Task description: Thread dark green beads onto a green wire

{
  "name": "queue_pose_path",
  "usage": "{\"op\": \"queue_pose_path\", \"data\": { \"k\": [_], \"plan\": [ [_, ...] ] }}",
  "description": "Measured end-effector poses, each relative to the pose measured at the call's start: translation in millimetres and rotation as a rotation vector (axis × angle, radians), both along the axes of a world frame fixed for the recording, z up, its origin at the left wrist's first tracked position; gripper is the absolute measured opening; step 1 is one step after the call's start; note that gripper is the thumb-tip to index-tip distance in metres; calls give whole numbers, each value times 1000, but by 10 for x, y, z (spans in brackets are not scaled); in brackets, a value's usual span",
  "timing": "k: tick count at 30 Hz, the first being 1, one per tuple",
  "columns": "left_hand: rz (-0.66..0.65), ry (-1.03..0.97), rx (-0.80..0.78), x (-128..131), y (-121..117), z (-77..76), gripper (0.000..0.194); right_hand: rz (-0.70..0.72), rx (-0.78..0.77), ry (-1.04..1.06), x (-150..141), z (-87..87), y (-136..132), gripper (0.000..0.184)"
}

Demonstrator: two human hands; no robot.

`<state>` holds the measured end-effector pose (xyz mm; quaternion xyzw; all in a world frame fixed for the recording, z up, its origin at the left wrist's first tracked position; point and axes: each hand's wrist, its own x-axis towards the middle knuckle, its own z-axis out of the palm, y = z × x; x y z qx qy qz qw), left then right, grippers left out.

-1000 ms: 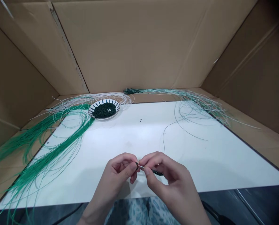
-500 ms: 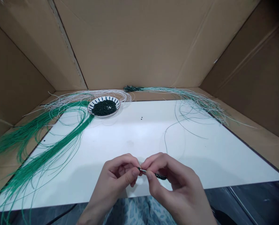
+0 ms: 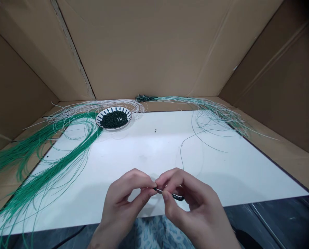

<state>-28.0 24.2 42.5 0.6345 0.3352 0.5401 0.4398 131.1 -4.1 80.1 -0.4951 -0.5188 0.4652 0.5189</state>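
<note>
Close together over the front of the white board [image 3: 144, 145], both my hands pinch parts of one small beaded piece. Thumb and index finger of my left hand [image 3: 129, 199] close on a tiny dark bead at its left end. My right hand [image 3: 192, 200] pinches a thin pale wire [image 3: 159, 191] just beside that. A short string of dark green beads [image 3: 178, 197] shows below the right fingers, partly hidden by them. At the back left stands a white plate [image 3: 99, 123] with blue stripes, heaped with dark green beads [image 3: 114, 119].
Green wires [image 3: 63, 164] fan over the board's left side, with white wires [image 3: 92, 105] behind. A bundle of beaded wires [image 3: 180, 99] lies along the back, its loose ends spreading right. Cardboard walls [image 3: 154, 48] enclose the back and sides. A few stray beads [image 3: 155, 130] lie mid-board.
My left fingers have straightened and closed tighter at the bead end, the palm shifting slightly left. My right hand keeps its pinch. The view has shifted slightly.
</note>
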Motion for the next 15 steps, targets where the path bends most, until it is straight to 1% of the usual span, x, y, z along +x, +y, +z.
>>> {"op": "queue_pose_path", "data": {
  "k": [2, 6, 10, 15],
  "plan": [
    [-4, 21, 42, -7, -10, -14, 18, 18, -25, 30, 5, 8, 7, 13],
    [-10, 44, 65, -4, -30, -28, 22, 23, -61, 68, 4, 11, 18, 12],
    [-11, 54, 74, 5, -35, -26, 22, 30, -84, 110, 3, 6, 24, 13],
    [-5, 66, 72, 6, -33, -18, 19, 21, -86, 101, -8, 5, 26, 14]
  ]
}}
